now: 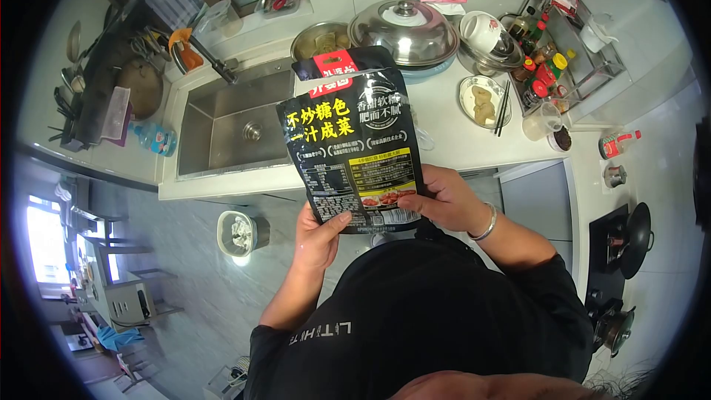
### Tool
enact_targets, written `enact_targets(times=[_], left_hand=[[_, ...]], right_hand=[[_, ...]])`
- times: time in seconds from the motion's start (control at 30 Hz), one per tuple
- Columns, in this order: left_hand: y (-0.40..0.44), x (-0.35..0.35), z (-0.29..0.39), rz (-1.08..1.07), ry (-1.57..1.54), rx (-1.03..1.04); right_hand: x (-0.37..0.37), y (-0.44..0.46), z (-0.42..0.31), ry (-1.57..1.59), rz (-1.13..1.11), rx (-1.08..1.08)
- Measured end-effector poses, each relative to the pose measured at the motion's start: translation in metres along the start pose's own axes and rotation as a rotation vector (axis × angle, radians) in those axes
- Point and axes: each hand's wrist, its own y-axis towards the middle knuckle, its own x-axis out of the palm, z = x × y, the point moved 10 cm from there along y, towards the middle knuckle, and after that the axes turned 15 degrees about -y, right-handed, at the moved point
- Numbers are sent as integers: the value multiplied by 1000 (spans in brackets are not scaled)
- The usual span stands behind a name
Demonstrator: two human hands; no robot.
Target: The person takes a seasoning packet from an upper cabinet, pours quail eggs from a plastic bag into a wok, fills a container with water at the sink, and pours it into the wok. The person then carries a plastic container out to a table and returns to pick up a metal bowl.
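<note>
A black seasoning pouch [344,150] with red, yellow and white printing is held upright in front of my body, over the counter's front edge. My left hand [318,237] grips its lower left corner, thumb across the front. On the lower right side, my right hand [449,200] pinches the pouch between thumb and fingers; a silver bangle circles that wrist. A pale line crosses the pouch below its top strip, and I cannot tell whether it is torn there. Fingers behind the pouch are hidden.
Beyond the pouch are a lidded steel pot [404,33] and a steel bowl [320,38]. The sink [244,132] lies left. To the right are a plate of ginger [483,104], chopsticks [503,106] and several sauce bottles [550,70]. A wok [637,241] sits far right; a bin [241,234] stands on the floor.
</note>
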Motion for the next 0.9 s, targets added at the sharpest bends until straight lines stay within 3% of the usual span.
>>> enact_targets(times=[0.9], left_hand=[[-8, 3, 7, -7, 131, 81]], right_hand=[[2, -3, 2, 15, -18, 22]])
